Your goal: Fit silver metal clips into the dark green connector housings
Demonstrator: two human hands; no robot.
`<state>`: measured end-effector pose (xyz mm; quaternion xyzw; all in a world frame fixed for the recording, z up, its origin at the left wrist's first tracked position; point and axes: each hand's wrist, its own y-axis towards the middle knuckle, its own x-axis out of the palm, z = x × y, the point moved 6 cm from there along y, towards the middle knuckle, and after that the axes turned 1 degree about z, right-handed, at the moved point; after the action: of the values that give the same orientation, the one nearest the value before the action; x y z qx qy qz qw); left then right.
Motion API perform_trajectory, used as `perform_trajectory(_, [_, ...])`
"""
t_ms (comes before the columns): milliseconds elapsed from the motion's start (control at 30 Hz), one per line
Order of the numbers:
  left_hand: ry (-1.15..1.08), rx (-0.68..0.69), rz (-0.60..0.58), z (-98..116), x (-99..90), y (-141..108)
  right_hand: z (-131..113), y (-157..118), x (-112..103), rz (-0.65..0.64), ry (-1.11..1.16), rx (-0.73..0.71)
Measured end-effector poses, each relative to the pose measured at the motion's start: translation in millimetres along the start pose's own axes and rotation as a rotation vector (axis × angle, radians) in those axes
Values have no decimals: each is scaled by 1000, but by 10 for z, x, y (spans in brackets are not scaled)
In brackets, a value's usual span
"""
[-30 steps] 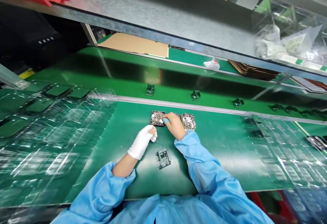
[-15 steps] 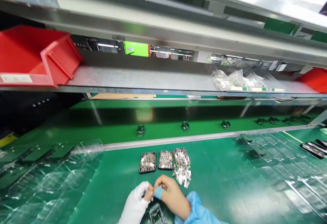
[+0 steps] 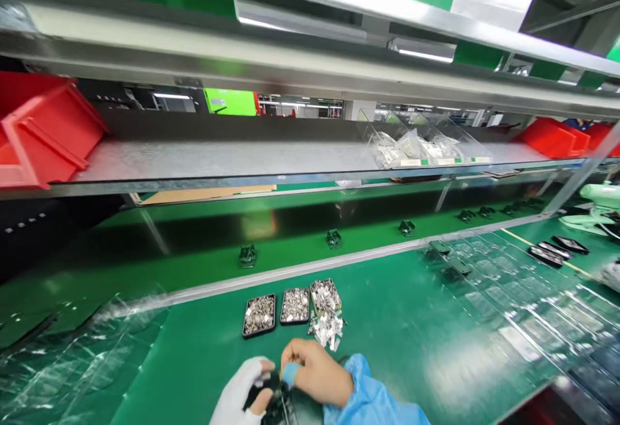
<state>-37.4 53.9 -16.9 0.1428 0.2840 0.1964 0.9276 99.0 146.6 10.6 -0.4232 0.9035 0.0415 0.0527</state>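
My left hand (image 3: 242, 394), in a white glove with bare fingertips, is wrapped round a dark part (image 3: 277, 405) at the bottom centre. My right hand (image 3: 317, 373), with blue tape on a finger and a blue sleeve, has its fingers pinched together at the top of that part. Whatever is between those fingertips is too small to make out. Beyond the hands stand three black trays of small metal pieces: the left tray (image 3: 259, 315), the middle tray (image 3: 295, 305) and the right tray (image 3: 325, 296). Loose silver pieces (image 3: 327, 329) lie in front of the right one.
Dark assemblies (image 3: 334, 238) sit spaced out on the green strip behind the metal rail (image 3: 290, 274). Clear plastic trays lie at the left (image 3: 87, 360) and right (image 3: 513, 283). A shelf (image 3: 232, 157) above holds red bins (image 3: 48, 128) and bagged parts (image 3: 411, 147).
The view has shifted to the right. My left hand has gone from pinching near my right fingertips to holding the dark part, which lay on the table below. My right hand has come to that part.
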Motion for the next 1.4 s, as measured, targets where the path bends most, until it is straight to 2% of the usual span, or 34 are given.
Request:
perform_trajectory(33, [17,-10,-20,43,-5,-84,-24,-39,-42,22,28,14])
perform_trajectory(100, [99,-64,-144,176,36,-263,9,-111,-79,21,86,95])
perform_trajectory(167, [180,-146,-284,309,109,-399,136,-153,-79,9,128,185])
perform_trajectory(233, [198,-208,-341,387,170,-454,332,-160,-74,25,140,262])
perform_trajectory(333, [186,-236,-301,396,209,-483,595,-145,-73,35,119,336])
perform_trajectory(433, [222,-230,-193,375,150,-522,652,-130,-135,59,76,328])
perform_trajectory(567, [378,-211,-112,369,52,-521,490,-144,-152,48,43,203])
perform_trajectory(667, [468,-231,-107,359,7,-488,355,-168,-90,8,-3,73])
perform_trajectory(800, [224,-200,-158,356,8,-494,341,-175,-92,18,-46,39])
perform_trajectory(900, [53,-272,-122,287,-25,-538,346,-181,-130,36,-52,33])
perform_trajectory(967, [37,-329,-104,243,-33,-559,302,-205,-134,51,-74,-7])
perform_trajectory(1067, [47,-354,-117,235,-15,-550,162,-278,-75,34,-116,-144])
perform_trajectory(1233, [33,-327,-117,276,10,-497,-23,-410,118,-135,-405,-431])
perform_trajectory(1300, [24,-314,-118,286,29,-483,-34,-415,158,-144,-516,-471])
perform_trajectory(1400, [14,-295,-143,297,78,-474,-59,-399,240,-175,-562,-511])
